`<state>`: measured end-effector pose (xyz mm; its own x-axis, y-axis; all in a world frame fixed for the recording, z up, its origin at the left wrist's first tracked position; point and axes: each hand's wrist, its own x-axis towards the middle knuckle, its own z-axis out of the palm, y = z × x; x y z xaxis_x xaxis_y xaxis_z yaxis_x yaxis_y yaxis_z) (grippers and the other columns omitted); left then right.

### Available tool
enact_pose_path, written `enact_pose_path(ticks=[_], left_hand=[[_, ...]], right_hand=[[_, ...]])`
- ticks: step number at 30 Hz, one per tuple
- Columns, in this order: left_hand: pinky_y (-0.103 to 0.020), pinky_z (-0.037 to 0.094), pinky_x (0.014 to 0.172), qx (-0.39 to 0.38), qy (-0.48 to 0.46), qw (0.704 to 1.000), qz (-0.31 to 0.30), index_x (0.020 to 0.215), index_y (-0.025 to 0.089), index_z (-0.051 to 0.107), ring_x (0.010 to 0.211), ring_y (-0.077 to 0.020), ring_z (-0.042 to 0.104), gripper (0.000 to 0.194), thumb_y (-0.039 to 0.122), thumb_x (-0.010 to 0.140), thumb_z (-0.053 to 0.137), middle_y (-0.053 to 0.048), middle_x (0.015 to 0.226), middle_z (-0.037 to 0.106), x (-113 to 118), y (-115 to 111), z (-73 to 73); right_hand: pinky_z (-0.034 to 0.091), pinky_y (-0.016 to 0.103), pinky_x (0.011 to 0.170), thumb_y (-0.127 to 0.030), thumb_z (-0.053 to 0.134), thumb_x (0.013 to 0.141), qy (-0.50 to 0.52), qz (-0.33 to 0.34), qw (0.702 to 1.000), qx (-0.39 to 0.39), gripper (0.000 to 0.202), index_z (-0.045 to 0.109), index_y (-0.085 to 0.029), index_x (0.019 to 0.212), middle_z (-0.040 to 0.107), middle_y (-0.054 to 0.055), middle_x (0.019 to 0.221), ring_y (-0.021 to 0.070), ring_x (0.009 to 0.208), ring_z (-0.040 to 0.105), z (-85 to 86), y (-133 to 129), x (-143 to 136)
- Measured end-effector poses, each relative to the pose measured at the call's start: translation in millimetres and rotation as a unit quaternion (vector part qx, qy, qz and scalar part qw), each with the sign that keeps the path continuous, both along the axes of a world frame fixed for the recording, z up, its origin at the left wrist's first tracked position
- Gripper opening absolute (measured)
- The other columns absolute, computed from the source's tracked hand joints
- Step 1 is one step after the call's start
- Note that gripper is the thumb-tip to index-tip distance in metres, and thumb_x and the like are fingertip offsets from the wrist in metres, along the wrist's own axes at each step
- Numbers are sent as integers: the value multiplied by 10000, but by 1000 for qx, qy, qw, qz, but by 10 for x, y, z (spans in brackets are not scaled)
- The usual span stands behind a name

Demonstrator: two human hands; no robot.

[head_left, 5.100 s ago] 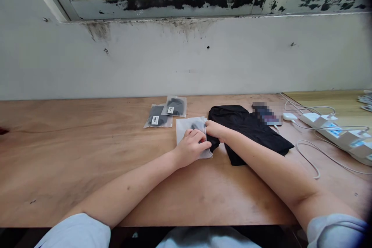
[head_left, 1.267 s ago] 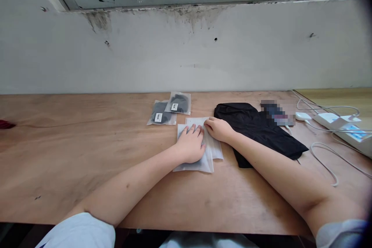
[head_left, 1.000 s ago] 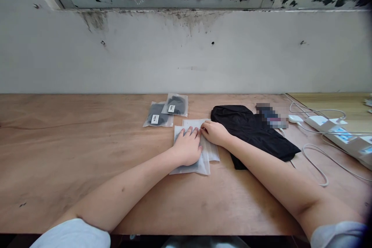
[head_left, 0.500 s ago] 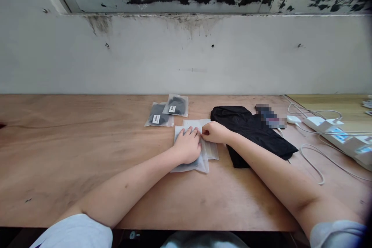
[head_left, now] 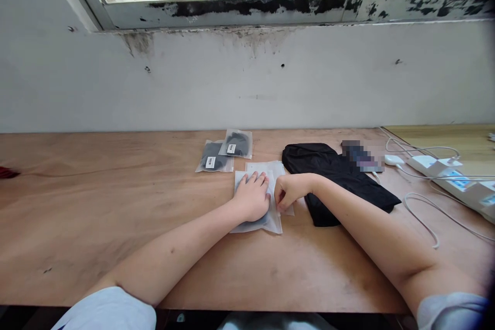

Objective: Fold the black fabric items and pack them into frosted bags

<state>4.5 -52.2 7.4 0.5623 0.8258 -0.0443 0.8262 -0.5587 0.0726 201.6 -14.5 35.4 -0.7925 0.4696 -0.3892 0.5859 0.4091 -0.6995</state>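
My left hand (head_left: 252,198) lies flat with fingers spread on a translucent plastic bag (head_left: 266,226) with something dark inside. At the bag's right edge, my right hand (head_left: 288,192) is closed in a pinch on that edge. Under the two hands, partly covered, a second pale bag (head_left: 276,166) sticks out behind and to the right. Behind them lie two more bags with dark contents and white labels, one (head_left: 236,143) overlapping the other (head_left: 212,157). Black cloth (head_left: 320,160) is spread just right of my right hand, partly beneath the forearm.
On the right are a blurred phone-like object (head_left: 361,157), a white charger (head_left: 393,160), a white power strip (head_left: 460,180) and loose white cables (head_left: 425,211). A red object (head_left: 7,172) is at the far left edge. The wall (head_left: 193,87) stands behind the wooden table (head_left: 116,191).
My right hand has moved down along the bag's right edge toward me. My left hand stays flat on the bag. The view has shifted slightly, showing more of the red object at the left.
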Motion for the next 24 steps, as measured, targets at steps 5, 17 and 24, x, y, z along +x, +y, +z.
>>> enact_pose_path(ticks=[5, 17, 24], left_hand=[[-545, 165, 1220, 12, -5, 1000, -3, 1524, 154, 388, 1504, -331, 252, 594, 397, 993, 283, -124, 1619, 333, 5, -7, -11], [-538, 158, 1229, 28, 0, 1000, -13, 1474, 119, 474, 1495, -323, 271, 592, 403, 985, 298, -161, 1566, 414, 4, -12, -10], [-510, 162, 1238, 33, -3, 999, -13, 1468, 113, 481, 1495, -311, 286, 587, 396, 975, 333, -155, 1578, 398, -1, -4, -10]], right_hand=[[466, 338, 922, -402, 762, 750, 61, -74, 955, 280, 447, 745, -203, 1151, 712, 88, 1081, 242, 1002, 626, 29, 73, 77], [79, 577, 1218, -622, 836, 612, -50, -14, 970, 236, 1365, 28, -202, 1629, 40, 201, 1676, 424, 1532, 2, -214, 10, -18], [79, 592, 1214, -610, 884, 525, -65, -18, 966, 250, 1473, 14, -159, 1626, 58, 233, 1664, 465, 1518, 18, -232, -35, -47]])
